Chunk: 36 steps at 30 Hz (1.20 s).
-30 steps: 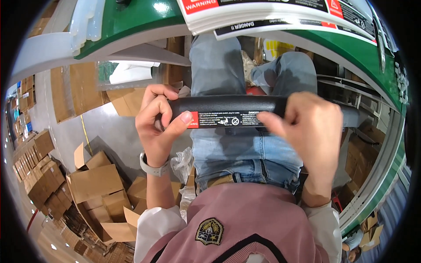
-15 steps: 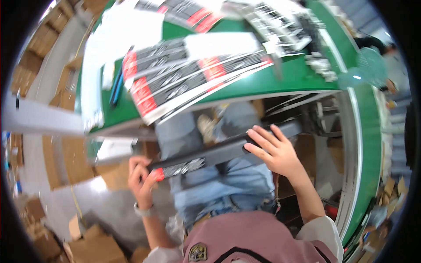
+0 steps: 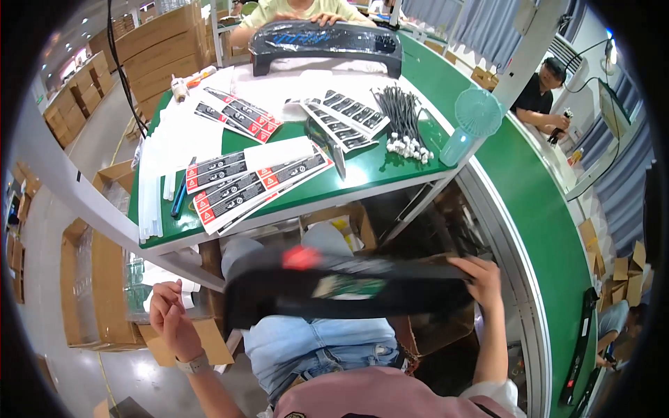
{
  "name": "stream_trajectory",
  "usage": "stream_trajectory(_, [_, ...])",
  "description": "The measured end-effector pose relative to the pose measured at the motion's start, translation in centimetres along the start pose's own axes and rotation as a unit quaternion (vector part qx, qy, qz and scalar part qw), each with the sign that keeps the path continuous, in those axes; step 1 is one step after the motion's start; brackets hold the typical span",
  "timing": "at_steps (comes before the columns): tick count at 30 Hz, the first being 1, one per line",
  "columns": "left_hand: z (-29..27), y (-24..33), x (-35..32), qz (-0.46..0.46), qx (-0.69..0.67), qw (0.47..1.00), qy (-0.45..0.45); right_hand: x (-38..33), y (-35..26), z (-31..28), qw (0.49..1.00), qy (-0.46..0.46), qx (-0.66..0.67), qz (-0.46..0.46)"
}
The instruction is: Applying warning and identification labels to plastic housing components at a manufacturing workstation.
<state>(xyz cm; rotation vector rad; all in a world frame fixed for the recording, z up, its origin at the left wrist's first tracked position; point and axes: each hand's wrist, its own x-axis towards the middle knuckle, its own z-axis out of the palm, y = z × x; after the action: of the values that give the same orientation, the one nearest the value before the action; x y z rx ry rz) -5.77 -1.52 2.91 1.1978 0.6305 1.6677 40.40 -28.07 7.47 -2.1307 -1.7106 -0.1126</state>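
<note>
A long black plastic part (image 3: 411, 296) with a downturned end hangs over my lap, smeared by motion. A blurred red label patch (image 3: 301, 258) shows on its upper edge, and a shiny rectangular patch lies in the middle of its face. My right hand (image 3: 481, 280) grips its right end, fingers over the top edge. Off its left end, my left hand (image 3: 173, 317) is raised with loosely bent fingers and nothing visible in them. On the green table (image 3: 306, 191) ahead lie sheets of black-and-red warning labels (image 3: 258, 177).
A turquoise hand fan (image 3: 477, 115) and a bundle of black cables with white connectors (image 3: 404, 125) are at the table's right. Across it, a person's hands rest on a film-wrapped black part (image 3: 327, 45). A white post (image 3: 83, 181) stands left; open cartons (image 3: 97, 279) sit below.
My left hand has come off the black part and moved left. The part has turned and swung lower, its right end still in my right hand. The view has tilted up.
</note>
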Motion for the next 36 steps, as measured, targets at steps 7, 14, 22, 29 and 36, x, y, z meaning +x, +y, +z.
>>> stream_trajectory(7, [6.0, 0.4, 2.2, -0.042, 0.006, 0.984, -0.174, -13.9, 9.4, -7.4, 0.865, 0.320, 0.118, 0.368])
stream_trajectory(14, [9.0, -1.5, 5.4, 0.037, -0.021, 0.966, -0.255, -19.7, 30.6, -17.4, 0.826, 0.211, 0.078, 0.516])
stream_trajectory(22, [10.8, -2.1, 10.5, 0.148, 0.230, 0.928, -0.254, -5.5, 34.6, -13.5, 0.728, 0.472, -0.414, 0.276])
stream_trajectory(29, [12.2, -6.0, 18.2, 0.251, 0.495, 0.789, -0.263, 16.6, 2.7, 3.6, 0.972, 0.223, -0.024, -0.071])
stream_trajectory(36, [12.5, -6.2, 17.9, 0.203, 0.520, 0.735, -0.385, 27.9, -19.1, 11.9, 0.923, 0.174, 0.203, -0.277])
